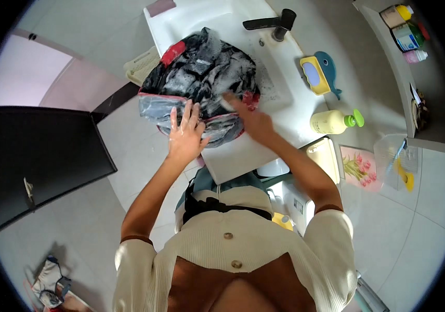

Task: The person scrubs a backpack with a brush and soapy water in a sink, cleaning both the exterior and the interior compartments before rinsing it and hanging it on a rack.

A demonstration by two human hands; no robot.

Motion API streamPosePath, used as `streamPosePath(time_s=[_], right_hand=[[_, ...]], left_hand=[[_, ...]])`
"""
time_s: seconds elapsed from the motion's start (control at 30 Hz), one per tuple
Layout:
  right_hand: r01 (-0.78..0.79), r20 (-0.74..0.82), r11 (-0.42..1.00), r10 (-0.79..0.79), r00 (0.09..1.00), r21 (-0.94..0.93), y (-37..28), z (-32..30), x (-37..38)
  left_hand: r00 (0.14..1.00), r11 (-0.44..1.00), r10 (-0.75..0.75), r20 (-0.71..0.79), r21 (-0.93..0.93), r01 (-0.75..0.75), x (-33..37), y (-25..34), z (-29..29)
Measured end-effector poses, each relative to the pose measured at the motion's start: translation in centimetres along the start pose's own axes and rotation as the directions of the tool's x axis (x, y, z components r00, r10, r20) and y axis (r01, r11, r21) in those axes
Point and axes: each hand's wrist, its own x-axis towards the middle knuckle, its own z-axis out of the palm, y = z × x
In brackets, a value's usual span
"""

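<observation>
A wet black and grey fabric item with red patches and red piping [201,73], possibly a bag, lies bunched over the white sink, streaked with white suds. Its near grey flap hangs over the counter's front edge. My left hand [183,138] presses on this flap with its fingers spread and foam on the fingertips. Over the right part of the fabric, my right hand [256,125] is smeared by motion, its fingers bent together. A small pale patch shows at those fingertips; I cannot make out whether it is a held thing or foam.
A dark faucet [279,28] stands at the back of the sink [285,78]. Along the right are a whale-shaped soap dish [316,73] and a yellow pump bottle [331,122]. Several bottles sit on a shelf [389,47]. A black door [40,161] is at left.
</observation>
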Motion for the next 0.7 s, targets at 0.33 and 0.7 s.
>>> streamPosePath(time_s=[0.33, 0.7], right_hand=[[0.342, -0.060, 0.938, -0.345, 0.937, -0.057, -8.5, -0.1, 3.4], [0.353, -0.054, 0.933, -0.357, 0.932, -0.075, -7.9, 0.4, 8.7]], left_hand=[[0.995, 0.999, -0.017, -0.095, -0.042, 0.013, -5.6, -1.7, 2.2], [0.504, 0.388, -0.863, 0.041, -0.585, 0.712, -0.4, -6.9, 3.9]])
